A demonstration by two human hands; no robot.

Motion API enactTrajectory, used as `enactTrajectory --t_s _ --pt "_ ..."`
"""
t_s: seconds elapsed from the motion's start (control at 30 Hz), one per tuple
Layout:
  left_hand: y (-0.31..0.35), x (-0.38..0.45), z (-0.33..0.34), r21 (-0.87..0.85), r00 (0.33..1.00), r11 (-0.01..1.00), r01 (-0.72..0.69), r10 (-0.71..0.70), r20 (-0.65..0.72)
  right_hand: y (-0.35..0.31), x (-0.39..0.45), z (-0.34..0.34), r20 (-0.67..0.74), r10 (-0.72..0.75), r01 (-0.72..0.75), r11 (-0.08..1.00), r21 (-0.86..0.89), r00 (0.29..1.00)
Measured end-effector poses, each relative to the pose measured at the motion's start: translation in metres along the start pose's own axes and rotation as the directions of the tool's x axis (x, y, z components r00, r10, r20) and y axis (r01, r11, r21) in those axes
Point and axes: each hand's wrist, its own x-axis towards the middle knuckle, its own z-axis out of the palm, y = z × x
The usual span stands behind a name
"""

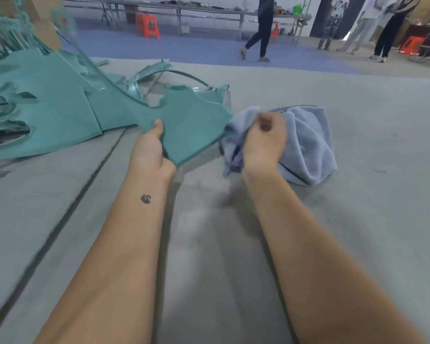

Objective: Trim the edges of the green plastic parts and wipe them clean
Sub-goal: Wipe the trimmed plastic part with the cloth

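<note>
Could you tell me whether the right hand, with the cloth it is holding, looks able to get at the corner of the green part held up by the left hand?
Probably yes: the right hand grips the blue cloth right at the corner of the green part the left hand holds, nothing between.

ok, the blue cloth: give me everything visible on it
The cloth is a pale blue-grey towel, soft and fuzzy like microfibre, with a dark seam line near its lower edge. It lies bunched in a rumpled heap on the grey surface. The right hand grips its left portion, fingers curled into the folds, and a strip hangs below the fist. That gathered part meets the right tip of the green plastic part, which the left hand holds.
</note>
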Motion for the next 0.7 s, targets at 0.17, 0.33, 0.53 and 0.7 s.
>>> enactTrajectory --t_s 0.17,0.33,0.53,0.7 --pt "0.009 0.0 -0.01 0.167 0.996 0.985 -0.041 0.028 0.082 -0.005 0.026 -0.015 0.221 0.356 -0.412 0.665 0.622 0.908" --pt "-0.003 0.0 -0.007 0.256 0.988 0.956 -0.144 0.125 0.09 0.0 -0.002 -0.003 0.568 0.029 0.078 0.984 -0.162 0.822" --pt "-0.006 -0.004 -0.005 0.276 0.974 0.94 -0.202 0.164 0.154 0.012 -0.008 -0.004 0.641 0.035 0.335 0.83 -0.447 0.767" --pt "-0.004 -0.006 -0.006 0.358 0.959 0.918 -0.172 0.074 0.272 0.0 0.003 -0.005 0.506 0.141 0.072 0.923 -0.378 0.851"
